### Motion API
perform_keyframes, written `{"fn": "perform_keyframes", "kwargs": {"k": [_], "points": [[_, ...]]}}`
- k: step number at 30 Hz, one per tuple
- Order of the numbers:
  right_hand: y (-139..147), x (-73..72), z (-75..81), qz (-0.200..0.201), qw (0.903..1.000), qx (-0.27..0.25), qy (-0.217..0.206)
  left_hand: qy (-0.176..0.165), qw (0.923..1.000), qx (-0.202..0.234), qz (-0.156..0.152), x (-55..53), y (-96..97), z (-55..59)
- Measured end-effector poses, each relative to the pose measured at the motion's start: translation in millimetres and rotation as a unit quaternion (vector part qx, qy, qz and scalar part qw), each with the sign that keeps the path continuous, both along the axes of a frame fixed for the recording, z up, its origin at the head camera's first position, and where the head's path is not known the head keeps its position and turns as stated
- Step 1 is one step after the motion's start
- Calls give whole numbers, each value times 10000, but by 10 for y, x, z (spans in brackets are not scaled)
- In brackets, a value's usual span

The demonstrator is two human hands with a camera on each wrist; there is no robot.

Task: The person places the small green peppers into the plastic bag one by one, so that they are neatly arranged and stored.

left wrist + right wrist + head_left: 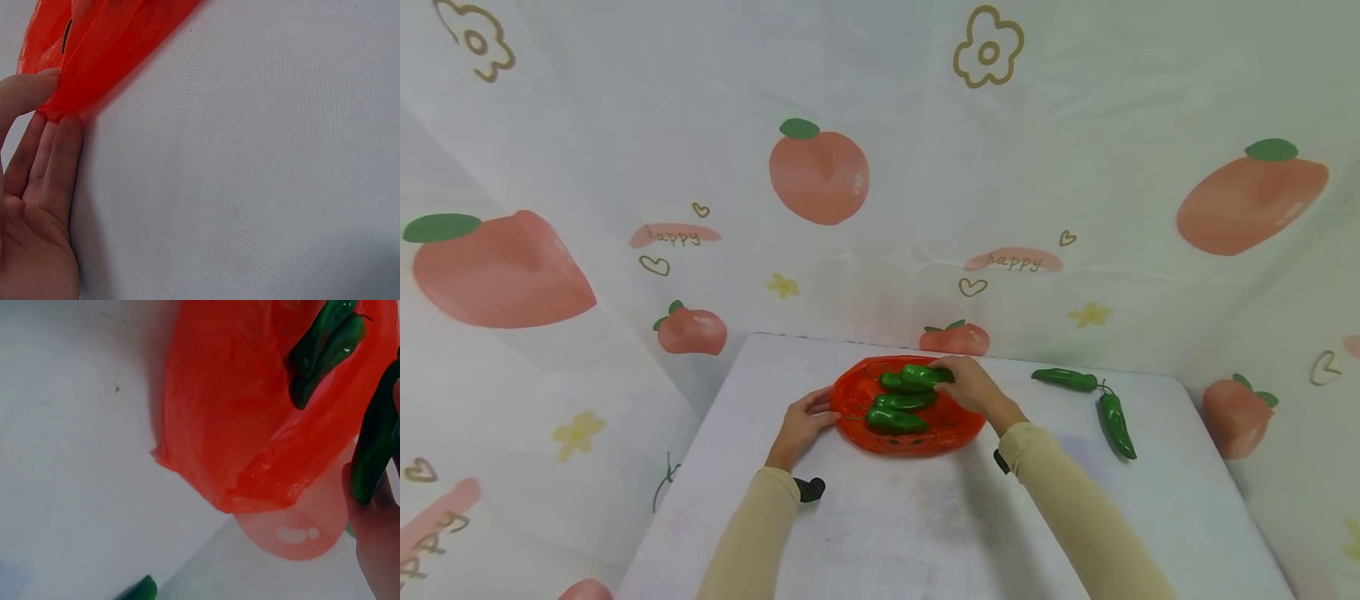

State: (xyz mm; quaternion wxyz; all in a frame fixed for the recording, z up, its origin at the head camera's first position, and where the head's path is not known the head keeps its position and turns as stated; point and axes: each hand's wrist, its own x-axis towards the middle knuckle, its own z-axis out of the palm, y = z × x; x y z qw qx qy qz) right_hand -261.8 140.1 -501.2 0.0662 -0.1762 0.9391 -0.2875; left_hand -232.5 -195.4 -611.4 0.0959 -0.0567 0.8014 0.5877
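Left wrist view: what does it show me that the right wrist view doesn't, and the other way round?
Only the left wrist view shows the left hand, its thumb over the edge of the red plastic bag and fingertips beneath.

Only the right wrist view shows peppers: the right hand holds one green pepper, two green peppers lie against the bag, and the tip of another pepper shows at the bottom. The printed fruit is there too.

Both show the bag and the white tabletop.

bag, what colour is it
Bright red; the bag shows best in the right wrist view.
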Motion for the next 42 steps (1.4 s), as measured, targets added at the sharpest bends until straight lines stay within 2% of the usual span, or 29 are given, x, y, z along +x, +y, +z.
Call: {"fn": "perform_keyframes", "kwargs": {"k": [9,13,18,28,36,42], "points": [[-196,-56,-31,96,9999,40,-16,-77,9999,-72,4,8,24,29],[-295,-89,-70,100,9998,11,-177,-154,9998,-82,53,14,19,40],[-385,-96,-139,-53,9992,-13,-401,-74,9999,-69,31,9,8,18],[-447,-90,-236,-305,9972,-23,-683,34,10000,-50,-35,0,5,-11],[-485,-90,-297,-345,9956,-120,-869,55,9999,-93,-31,14,16,13],[-501,-87,-295,-312,9959,-104,-841,30,9999,-123,9,29,14,36]]}}
